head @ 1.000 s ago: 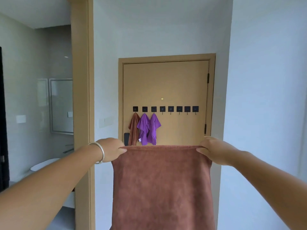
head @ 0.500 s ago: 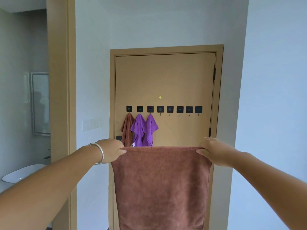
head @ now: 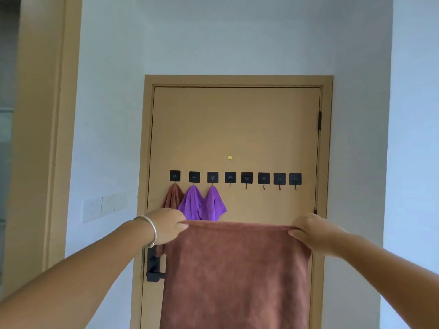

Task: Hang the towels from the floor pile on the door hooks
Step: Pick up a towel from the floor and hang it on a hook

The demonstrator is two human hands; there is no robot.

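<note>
A large brown towel [head: 237, 276] hangs spread out in front of me. My left hand [head: 166, 225] pinches its top left corner and my right hand [head: 313, 231] pinches its top right corner. Behind it is a tan door [head: 237, 129] with a row of several black square hooks [head: 247, 178]. The three leftmost hooks carry a small brown towel [head: 172, 197] and two purple towels [head: 202, 203]. The other hooks are bare. The floor pile is out of view.
A black door handle [head: 153, 267] sits at the door's left edge, partly behind my left wrist. Light switches [head: 104, 206] are on the white wall to the left. A tan door frame [head: 45, 138] stands at far left.
The door and hooks have grown larger in view as I come closer. Both hands keep the same hold on the brown towel's top corners.
</note>
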